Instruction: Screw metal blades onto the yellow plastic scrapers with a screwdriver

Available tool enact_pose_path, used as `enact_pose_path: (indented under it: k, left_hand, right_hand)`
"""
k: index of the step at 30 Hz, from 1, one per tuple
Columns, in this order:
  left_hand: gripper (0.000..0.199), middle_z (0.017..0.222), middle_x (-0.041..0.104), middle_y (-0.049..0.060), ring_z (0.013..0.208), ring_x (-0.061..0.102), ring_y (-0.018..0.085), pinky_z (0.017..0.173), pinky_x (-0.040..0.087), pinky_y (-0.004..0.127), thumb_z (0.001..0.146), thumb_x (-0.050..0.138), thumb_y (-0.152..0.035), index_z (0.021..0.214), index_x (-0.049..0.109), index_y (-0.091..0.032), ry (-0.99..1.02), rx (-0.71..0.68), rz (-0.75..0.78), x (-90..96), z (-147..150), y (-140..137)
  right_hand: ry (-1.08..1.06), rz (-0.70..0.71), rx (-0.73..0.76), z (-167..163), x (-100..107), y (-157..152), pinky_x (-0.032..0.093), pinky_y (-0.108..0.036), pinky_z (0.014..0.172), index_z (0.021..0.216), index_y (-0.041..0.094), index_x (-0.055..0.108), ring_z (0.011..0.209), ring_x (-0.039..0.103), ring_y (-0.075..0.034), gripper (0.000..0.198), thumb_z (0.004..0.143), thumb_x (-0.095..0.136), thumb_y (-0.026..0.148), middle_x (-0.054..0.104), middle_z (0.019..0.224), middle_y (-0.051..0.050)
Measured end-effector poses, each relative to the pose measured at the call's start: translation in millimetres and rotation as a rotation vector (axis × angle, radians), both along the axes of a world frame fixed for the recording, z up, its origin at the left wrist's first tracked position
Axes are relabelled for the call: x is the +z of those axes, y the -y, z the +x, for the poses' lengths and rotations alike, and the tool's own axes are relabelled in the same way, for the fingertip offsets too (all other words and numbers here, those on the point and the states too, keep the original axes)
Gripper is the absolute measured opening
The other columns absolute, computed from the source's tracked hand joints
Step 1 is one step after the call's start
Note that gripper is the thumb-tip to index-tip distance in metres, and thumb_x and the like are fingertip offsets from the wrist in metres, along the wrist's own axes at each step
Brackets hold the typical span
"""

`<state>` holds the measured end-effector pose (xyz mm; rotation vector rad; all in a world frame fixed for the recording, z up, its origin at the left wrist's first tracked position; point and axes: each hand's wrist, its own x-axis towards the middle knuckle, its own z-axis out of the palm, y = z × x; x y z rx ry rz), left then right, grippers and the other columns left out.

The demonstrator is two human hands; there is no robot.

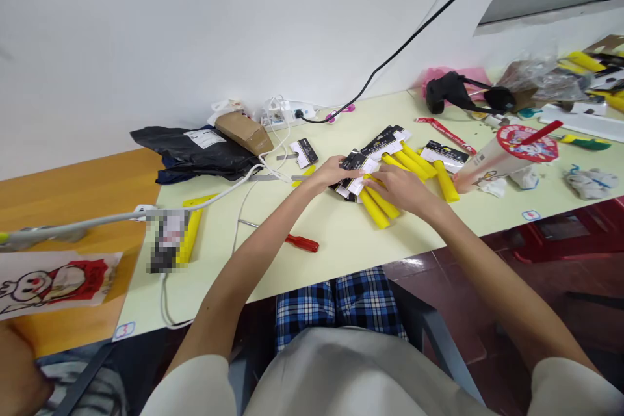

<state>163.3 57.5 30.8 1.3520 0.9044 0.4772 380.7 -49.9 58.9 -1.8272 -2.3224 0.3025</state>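
My left hand (334, 172) is closed on a black-and-white packaging card (355, 161) at the middle of the table. Close beside it, my right hand (402, 187) has its fingers bent over the top of a yellow handle (375, 209), where the handle meets the card. Exactly how the right fingertips grip is partly hidden. More yellow handles (414, 161) with black-and-white cards lie just behind and to the right of my hands. A red-handled screwdriver (303, 243) rests on the table to the left, nearer to me.
A drink cup with a red straw (507, 153) leans at the right. Behind on the left are a black plastic bag (199, 153) and a cardboard box (244, 132). White cables run from a power strip (287, 112). A person's arm (22, 370) shows at lower left.
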Motion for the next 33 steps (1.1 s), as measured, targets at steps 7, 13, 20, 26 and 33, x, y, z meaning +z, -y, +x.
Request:
enact_pose_path:
  k: [7, 13, 20, 26, 33]
  left_hand:
    - [0.083, 0.119, 0.081, 0.013, 0.100, 0.077, 0.027, 0.087, 0.057, 0.036, 0.057, 0.106, -0.040, 0.128, 0.074, -0.014, 0.017, 0.053, -0.075, 3.3, -9, 6]
    - [0.078, 0.121, 0.080, 0.013, 0.102, 0.075, 0.026, 0.086, 0.055, 0.034, 0.060, 0.104, -0.041, 0.127, 0.075, -0.015, -0.005, 0.056, -0.014, 2.2, -18, 11]
    - [0.075, 0.124, 0.079, 0.014, 0.099, 0.074, 0.025, 0.083, 0.056, 0.034, 0.064, 0.102, -0.044, 0.127, 0.073, -0.014, 0.029, 0.038, -0.027, -2.4, -18, 10]
    - [0.079, 0.126, 0.078, 0.014, 0.101, 0.074, 0.025, 0.083, 0.056, 0.035, 0.065, 0.102, -0.048, 0.130, 0.071, -0.016, 0.033, 0.030, -0.032, -1.5, -20, 13]
    - [0.077, 0.134, 0.076, 0.016, 0.114, 0.074, 0.028, 0.096, 0.056, 0.038, 0.066, 0.102, -0.043, 0.131, 0.070, -0.016, 0.069, 0.064, -0.038, -5.0, -28, 22]
  right_hand:
    - [0.308, 0.195, -0.287, 46, -18, -24, 0.049, -0.057, 0.100, 0.133, 0.007, 0.060, 0.119, 0.060, -0.045, 0.056, 0.108, 0.045, 0.055, 0.062, 0.128, -0.031]
    - [0.298, 0.128, -0.331, 48, -33, -30, 0.048, -0.060, 0.100, 0.133, 0.005, 0.054, 0.120, 0.061, -0.046, 0.041, 0.105, 0.040, 0.032, 0.063, 0.129, -0.034]
    - [0.103, 0.043, -0.299, 68, -27, -26, 0.057, -0.050, 0.084, 0.138, 0.013, 0.044, 0.100, 0.072, -0.040, 0.043, 0.105, 0.043, 0.040, 0.072, 0.125, -0.026]
    - [-0.049, 0.029, -0.177, 85, -35, -24, 0.059, -0.053, 0.101, 0.136, 0.019, 0.053, 0.123, 0.070, -0.040, 0.048, 0.100, 0.058, 0.051, 0.067, 0.145, -0.022]
    - [-0.172, 0.204, -0.200, 88, -38, -15, 0.056, -0.060, 0.106, 0.145, 0.020, 0.060, 0.122, 0.070, -0.042, 0.056, 0.097, 0.060, 0.050, 0.071, 0.140, -0.019]
